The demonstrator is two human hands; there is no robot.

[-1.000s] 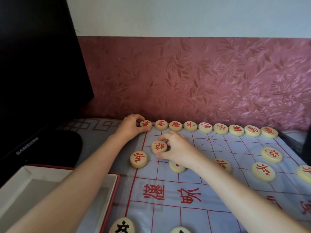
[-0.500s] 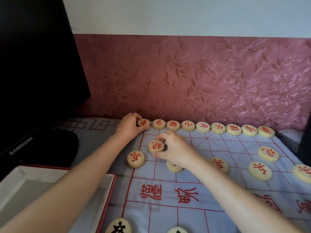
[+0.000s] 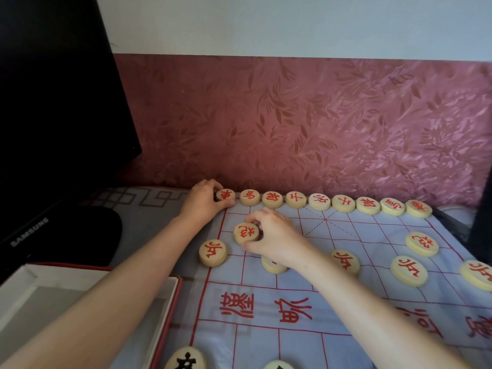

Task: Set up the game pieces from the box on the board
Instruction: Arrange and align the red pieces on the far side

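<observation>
On the far left corner of the board, the left hand holds a round piece, with the fingers curled around its edge. This piece is the first of a back row of nine flat discs that stand side by side along the wall, almost touching each other. A little nearer, the right hand pinches another disc between the thumb and the bent fingertips; the disc lies flat on the board.

The pieces look like pale smooth wood, thick and round, each with a red sign on the top face. One more disc lies just beside the pinched one, on the left border line. Another is half hidden under the right wrist. More discs lie well apart on the right side.

The board is a soft cloth, light blue, with thin red lines and large red signs across the middle. At the bottom edge is a disc with a black sign.

The box stands at the left of the board, open, with white inner walls and a red rim. Behind it is a black monitor. The wallpaper is dark pink with a raised leaf pattern.
</observation>
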